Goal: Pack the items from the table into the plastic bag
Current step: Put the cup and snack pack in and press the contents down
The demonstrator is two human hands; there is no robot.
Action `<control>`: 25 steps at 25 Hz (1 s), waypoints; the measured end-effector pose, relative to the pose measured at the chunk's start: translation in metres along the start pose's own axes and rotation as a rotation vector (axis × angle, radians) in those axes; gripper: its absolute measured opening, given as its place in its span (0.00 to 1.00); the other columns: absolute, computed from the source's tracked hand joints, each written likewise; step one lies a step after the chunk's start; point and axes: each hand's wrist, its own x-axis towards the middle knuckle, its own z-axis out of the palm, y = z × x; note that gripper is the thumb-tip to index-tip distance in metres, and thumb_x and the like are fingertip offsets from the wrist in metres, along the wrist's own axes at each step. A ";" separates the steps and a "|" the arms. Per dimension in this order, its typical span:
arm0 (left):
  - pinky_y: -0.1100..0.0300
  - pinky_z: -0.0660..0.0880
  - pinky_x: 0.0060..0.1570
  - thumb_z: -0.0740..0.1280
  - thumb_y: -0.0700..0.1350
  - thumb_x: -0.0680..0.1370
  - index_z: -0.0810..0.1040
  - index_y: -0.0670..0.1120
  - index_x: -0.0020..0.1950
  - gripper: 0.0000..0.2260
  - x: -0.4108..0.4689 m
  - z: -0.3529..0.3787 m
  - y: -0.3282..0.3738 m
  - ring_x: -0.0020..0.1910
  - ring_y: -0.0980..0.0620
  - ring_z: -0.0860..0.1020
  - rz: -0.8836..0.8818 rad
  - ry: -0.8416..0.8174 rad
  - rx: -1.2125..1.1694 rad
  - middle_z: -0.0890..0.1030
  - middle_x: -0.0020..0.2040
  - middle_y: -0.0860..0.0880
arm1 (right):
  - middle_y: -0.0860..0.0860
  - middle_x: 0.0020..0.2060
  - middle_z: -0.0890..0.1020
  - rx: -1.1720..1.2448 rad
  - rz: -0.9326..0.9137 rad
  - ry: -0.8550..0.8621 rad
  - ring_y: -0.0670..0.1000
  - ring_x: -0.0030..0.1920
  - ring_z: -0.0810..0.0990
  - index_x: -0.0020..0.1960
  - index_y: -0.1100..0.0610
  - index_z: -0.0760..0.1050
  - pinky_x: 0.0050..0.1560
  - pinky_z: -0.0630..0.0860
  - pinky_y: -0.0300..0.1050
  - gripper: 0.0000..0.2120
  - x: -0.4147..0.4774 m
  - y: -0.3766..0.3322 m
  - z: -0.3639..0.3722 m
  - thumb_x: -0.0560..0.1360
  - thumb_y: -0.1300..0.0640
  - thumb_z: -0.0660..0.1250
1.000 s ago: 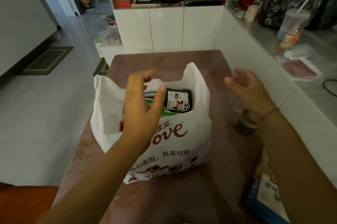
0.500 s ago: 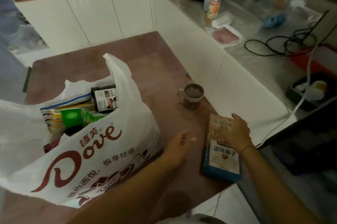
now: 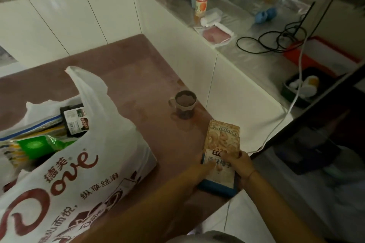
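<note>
Two hands on snack packet (image 3: 222, 150), lengthwise away, flat

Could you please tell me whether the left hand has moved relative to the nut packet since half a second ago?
Yes. The left hand has moved right, from short of the nut packet to touching its left edge.

Bare worktop (image 3: 126, 76) lies open from ten to twelve o'clock. The mug (image 3: 185, 106) stands at one, beside the white cabinet wall (image 3: 199, 65); the plastic bag (image 3: 83, 163) fills nine.
</note>
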 end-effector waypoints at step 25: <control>0.40 0.58 0.64 0.69 0.48 0.71 0.67 0.43 0.67 0.26 -0.339 -0.238 0.096 0.67 0.37 0.64 0.448 1.904 0.858 0.68 0.68 0.39 | 0.47 0.47 0.82 -0.618 -1.117 -0.896 0.43 0.45 0.81 0.57 0.56 0.76 0.43 0.78 0.34 0.19 -0.205 -0.193 0.340 0.69 0.54 0.75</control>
